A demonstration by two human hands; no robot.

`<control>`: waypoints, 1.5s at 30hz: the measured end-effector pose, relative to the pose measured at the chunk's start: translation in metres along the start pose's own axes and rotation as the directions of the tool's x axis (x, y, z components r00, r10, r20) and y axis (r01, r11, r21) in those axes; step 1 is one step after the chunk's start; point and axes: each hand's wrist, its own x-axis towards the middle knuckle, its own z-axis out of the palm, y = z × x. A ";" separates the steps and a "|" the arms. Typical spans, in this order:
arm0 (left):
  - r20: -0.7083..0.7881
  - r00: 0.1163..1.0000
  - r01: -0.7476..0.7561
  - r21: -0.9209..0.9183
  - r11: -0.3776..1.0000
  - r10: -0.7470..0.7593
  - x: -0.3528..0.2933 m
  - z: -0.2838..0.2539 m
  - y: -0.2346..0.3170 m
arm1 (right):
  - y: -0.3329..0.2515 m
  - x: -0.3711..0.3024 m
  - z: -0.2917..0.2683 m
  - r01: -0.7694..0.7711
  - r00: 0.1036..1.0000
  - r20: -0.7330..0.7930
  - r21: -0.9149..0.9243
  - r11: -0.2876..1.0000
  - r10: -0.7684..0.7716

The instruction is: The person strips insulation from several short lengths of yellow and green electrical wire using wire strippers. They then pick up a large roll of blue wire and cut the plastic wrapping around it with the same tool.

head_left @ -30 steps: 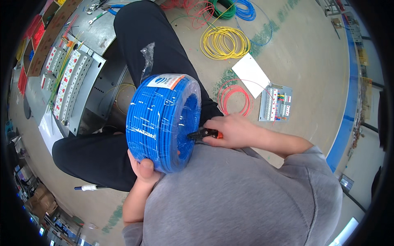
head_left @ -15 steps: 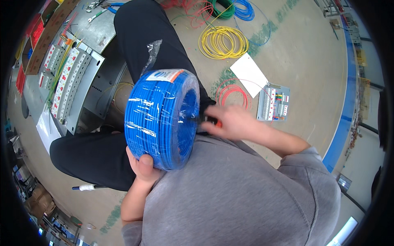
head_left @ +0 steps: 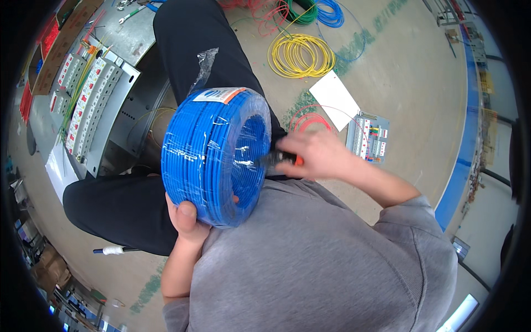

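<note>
A thick coil of blue wire (head_left: 193, 149) in clear plastic wrap stands tilted over my lap, its round hole facing right. My left hand (head_left: 188, 222) grips the coil's lower edge, thumb outside and a fingertip showing inside the hole. My right hand (head_left: 319, 155) is closed around a black hand tool with an orange end (head_left: 276, 158); motion blurs it, and I cannot make out its exact kind. The tool's dark front end points left at the coil's hole. A loose strip of clear wrap (head_left: 204, 67) sticks up from the coil's top, beside a white and orange label.
Left stands a metal panel with rows of breakers (head_left: 91, 105) on a grey table (head_left: 135, 41). On the floor lie a yellow wire coil (head_left: 298, 55), a red wire coil (head_left: 312, 122), a white sheet (head_left: 334, 99) and a small breaker board (head_left: 368, 137).
The coil has turned slightly, showing more of its hole, and shifted a little left. More of the black tool now shows in my right hand, pointing left.
</note>
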 end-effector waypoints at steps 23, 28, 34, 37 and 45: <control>0.091 0.996 0.044 -0.274 0.961 -0.020 0.005 -0.014 0.000 | 0.027 0.007 0.003 0.061 0.986 -0.157 0.058 0.996 -0.051; 0.102 0.994 0.074 -0.300 0.951 -0.045 0.004 -0.018 -0.002 | 0.021 0.015 0.004 0.021 0.995 -0.103 0.059 0.998 -0.014; 0.062 0.997 0.057 -0.281 0.958 -0.042 0.003 -0.006 0.005 | 0.018 0.016 -0.004 0.021 0.992 -0.127 0.203 0.979 0.005; 0.096 0.993 0.096 -0.271 0.958 -0.073 0.005 -0.011 0.006 | 0.019 0.021 -0.005 -0.046 0.992 -0.104 0.179 0.983 0.066; 0.076 0.994 0.101 -0.249 0.963 -0.084 0.004 -0.010 0.007 | 0.019 0.021 -0.014 -0.129 0.987 -0.068 0.227 0.965 0.148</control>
